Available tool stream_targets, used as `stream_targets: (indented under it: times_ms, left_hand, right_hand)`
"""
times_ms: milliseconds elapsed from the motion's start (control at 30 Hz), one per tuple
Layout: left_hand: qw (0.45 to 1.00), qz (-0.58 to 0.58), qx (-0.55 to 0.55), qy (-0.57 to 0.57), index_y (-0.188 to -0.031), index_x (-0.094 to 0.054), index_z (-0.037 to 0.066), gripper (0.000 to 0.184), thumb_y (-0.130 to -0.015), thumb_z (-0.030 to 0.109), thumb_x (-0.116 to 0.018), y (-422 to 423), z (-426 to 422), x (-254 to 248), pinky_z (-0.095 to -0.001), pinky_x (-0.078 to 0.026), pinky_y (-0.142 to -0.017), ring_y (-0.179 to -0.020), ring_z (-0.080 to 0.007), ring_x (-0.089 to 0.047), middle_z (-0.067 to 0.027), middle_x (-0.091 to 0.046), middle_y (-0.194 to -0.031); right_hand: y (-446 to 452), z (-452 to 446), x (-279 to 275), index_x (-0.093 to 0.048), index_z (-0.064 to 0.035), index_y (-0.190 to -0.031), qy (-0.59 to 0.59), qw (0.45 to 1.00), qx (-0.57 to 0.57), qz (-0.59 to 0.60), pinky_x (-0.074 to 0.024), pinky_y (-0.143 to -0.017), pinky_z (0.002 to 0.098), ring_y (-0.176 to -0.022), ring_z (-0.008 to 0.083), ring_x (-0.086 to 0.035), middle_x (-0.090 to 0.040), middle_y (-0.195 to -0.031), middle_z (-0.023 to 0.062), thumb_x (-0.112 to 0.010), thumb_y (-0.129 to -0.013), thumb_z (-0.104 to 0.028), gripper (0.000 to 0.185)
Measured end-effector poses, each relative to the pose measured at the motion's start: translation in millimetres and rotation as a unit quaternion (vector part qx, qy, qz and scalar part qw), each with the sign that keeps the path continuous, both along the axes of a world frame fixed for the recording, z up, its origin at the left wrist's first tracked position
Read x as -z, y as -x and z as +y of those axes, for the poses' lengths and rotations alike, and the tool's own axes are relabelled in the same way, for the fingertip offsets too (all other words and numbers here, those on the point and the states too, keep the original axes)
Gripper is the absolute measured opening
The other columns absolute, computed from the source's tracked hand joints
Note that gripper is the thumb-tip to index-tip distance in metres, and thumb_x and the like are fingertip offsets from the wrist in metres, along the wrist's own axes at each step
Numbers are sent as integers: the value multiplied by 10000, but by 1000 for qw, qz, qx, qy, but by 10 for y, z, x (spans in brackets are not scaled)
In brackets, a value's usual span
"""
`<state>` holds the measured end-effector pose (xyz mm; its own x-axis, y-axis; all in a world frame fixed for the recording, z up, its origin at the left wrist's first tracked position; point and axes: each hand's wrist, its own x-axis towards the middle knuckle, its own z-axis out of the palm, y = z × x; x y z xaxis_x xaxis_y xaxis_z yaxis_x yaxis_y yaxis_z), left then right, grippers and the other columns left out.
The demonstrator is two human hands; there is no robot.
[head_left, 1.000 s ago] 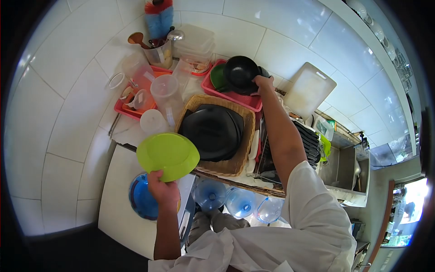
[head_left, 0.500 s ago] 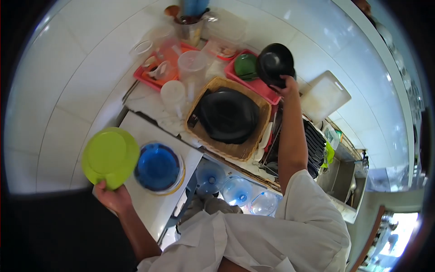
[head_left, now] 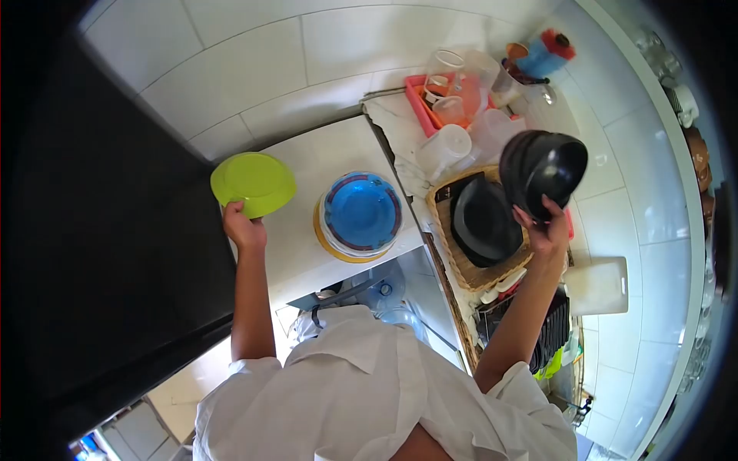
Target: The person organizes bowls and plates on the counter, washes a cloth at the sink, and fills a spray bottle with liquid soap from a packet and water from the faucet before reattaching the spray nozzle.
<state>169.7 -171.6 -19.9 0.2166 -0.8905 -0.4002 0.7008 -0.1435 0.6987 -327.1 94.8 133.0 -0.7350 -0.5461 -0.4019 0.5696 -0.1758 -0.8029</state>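
The plate (head_left: 254,183) in the left hand (head_left: 244,229) is lime green, the bowls (head_left: 555,165) in the right hand (head_left: 544,232) black; between them, a blue dish (head_left: 363,213) has dark red rim patches.

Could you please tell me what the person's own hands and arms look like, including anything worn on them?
The left hand and right hand are ungloved, and no wristwatch or bracelet shows. Both forearms are bare below the loose, short white sleeves of a white shirt. Rings are too small to judge.
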Motion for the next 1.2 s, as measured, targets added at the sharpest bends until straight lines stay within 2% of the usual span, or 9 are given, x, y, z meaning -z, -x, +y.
stream_targets:
  times_ms: [33, 100, 300, 467, 600, 733, 933, 1000, 1200]
  left_hand:
    - [1000, 2, -7, 0, -1180, -586, 117, 384, -804, 82, -517, -66, 24, 97, -406, -529, -820, -1061, -210, -611, -35, -601, -1161]
    - [1000, 23, -4, -18, -1174, -588, 117, 380, -800, 90, -527, -165, 80, 289, -390, -526, -812, -1041, -204, -613, -31, -602, -1154]
    - [999, 28, 3, -28, -1176, -605, 128, 400, -785, 86, -529, -429, 268, 588, -355, -518, -834, -1055, -190, -611, -21, -612, -1146]
    - [999, 9, -13, -32, -1191, -607, 124, 418, -783, 94, -521, -588, 492, 556, -352, -496, -897, -1082, -192, -601, -22, -611, -1153]
    - [999, -2, -25, -44, -1213, -605, 126, 442, -781, 97, -515, -720, 652, 585, -358, -479, -937, -1101, -197, -587, -21, -605, -1176]
    - [998, 3, -47, -50, -1221, -605, 128, 453, -779, 92, -511, -813, 738, 679, -353, -472, -938, -1104, -198, -582, -19, -605, -1180]
    - [998, 9, -42, -46, -1220, -604, 123, 460, -772, 87, -510, -818, 767, 765, -351, -460, -943, -1112, -196, -576, -22, -607, -1192]
    - [998, 7, -43, -50, -1217, -606, 118, 461, -767, 82, -512, -772, 762, 723, -346, -459, -942, -1104, -194, -578, -20, -614, -1184]
    - [999, -7, -30, -45, -1212, -604, 104, 466, -758, 69, -509, -747, 704, 762, -340, -464, -935, -1085, -193, -584, -30, -620, -1165]
  right_hand:
    - [-124, -185, 7, -486, -42, -1381, 0, 1000, -7, 2, -517, -957, 648, -1213, 468, -542, -542, -1363, 205, -659, -865, -53, 545]
    - [-351, -588, 33, -500, -34, -1370, 51, 989, -135, -34, -514, -957, 644, -1195, 417, -585, -589, -1323, 195, -672, -866, -55, 533]
    - [-914, -2003, 403, -573, -15, -1290, 124, 918, -361, -107, -514, -1030, 470, -1160, 315, -636, -646, -1267, 147, -697, -844, -10, 463]
    - [-1150, -2977, 1073, -576, 14, -1258, 54, 881, -457, -108, -543, -998, 448, -1104, 292, -672, -675, -1203, 155, -675, -866, -12, 405]
    - [-1467, -3407, 1547, -596, 95, -1199, 29, 842, -518, -146, -544, -1011, 426, -1077, 300, -687, -683, -1177, 200, -641, -886, -17, 335]
    - [-1761, -3639, 1782, -586, 90, -1224, -8, 824, -554, -118, -536, -1023, 422, -1086, 298, -683, -683, -1188, 184, -640, -883, -11, 360]
    - [-2005, -3818, 1953, -534, 11, -1333, -50, 781, -615, -93, -525, -1034, 410, -1107, 285, -669, -666, -1222, 146, -633, -875, 2, 468]
    - [-2054, -3897, 2039, -394, -161, -1477, -62, 751, -654, -57, -590, -890, 464, -1124, 287, -660, -596, -1325, 117, -671, -856, -24, 693]
    - [-2046, -3901, 1957, -382, -184, -1491, -83, 740, -667, -28, -584, -896, 446, -1142, 269, -650, -585, -1334, 89, -668, -839, -2, 735]
